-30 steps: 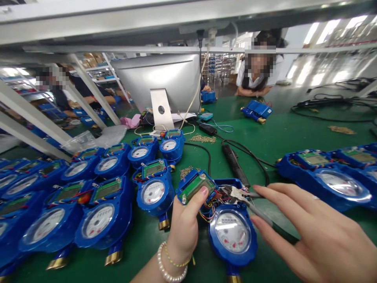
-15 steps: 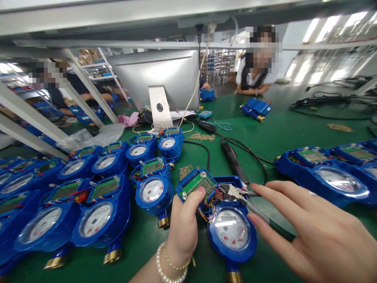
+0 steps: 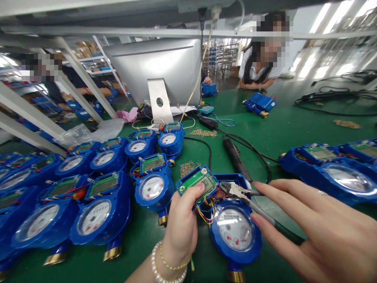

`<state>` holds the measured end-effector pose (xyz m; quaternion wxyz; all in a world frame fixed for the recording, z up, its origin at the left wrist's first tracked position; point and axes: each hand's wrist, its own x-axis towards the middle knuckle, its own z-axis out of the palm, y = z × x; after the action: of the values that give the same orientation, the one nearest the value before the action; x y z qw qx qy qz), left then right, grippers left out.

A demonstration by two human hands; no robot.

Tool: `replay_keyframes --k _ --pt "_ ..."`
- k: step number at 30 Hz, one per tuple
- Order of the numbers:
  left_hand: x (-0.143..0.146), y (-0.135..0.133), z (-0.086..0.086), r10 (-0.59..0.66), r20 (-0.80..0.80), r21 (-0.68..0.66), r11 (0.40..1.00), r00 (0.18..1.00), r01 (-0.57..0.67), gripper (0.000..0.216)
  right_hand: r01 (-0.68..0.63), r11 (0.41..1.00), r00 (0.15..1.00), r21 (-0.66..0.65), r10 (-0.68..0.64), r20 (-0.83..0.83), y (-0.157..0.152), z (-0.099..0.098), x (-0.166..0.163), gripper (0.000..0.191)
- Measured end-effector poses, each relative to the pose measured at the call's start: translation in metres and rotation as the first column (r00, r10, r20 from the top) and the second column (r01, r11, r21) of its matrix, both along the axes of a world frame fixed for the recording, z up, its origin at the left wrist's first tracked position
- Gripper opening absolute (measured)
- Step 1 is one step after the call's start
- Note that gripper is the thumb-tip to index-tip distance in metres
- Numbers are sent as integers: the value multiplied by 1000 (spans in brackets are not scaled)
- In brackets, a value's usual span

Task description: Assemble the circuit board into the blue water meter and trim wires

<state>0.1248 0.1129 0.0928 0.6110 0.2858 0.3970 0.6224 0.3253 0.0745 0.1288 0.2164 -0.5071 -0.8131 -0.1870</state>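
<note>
My left hand [image 3: 185,214] grips a green circuit board with an LCD display [image 3: 198,184], its thumb pressed on the lower edge of the screen. Colored wires [image 3: 206,212] run from under the board to the opened blue water meter [image 3: 235,228], which lies dial up in front of me. In my right hand [image 3: 318,224] is a pair of pliers [image 3: 240,192], its handles between the fingers. The plier jaws reach into the meter's housing beside the board; what they touch there is too small to tell.
Several blue water meters [image 3: 98,216] stand in rows at left, more [image 3: 338,177] at right. Small screws [image 3: 190,169] lie in piles behind the board. A black electric screwdriver [image 3: 235,157] with its cable rests behind the meter. A monitor [image 3: 156,70] and a seated person [image 3: 259,70] are across the table.
The display, dark before, now shows digits. The whole view has shifted slightly; both hands keep nearly the same hold, and the pliers stay at the housing.
</note>
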Motion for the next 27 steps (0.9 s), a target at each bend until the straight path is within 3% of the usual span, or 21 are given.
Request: replay_keyframes --k 3,11,17,27 --pt "0 -3 -2 26 -21 24 999 999 -25 17 9 1000 1000 -5 -9 -1 -1 -1 1 42" --pt "-2 -15 -7 171 -348 248 965 922 -86 2 14 1000 1000 -15 -14 1 -8 -1 7 42" --pt "-1 -16 -13 181 -409 278 958 894 -67 31 31 999 999 -14 -32 -40 -10 -1 7 43" --pt "-1 -18 -8 206 -474 299 952 856 -64 31 19 1000 1000 0 -19 -7 -10 2 2 42"
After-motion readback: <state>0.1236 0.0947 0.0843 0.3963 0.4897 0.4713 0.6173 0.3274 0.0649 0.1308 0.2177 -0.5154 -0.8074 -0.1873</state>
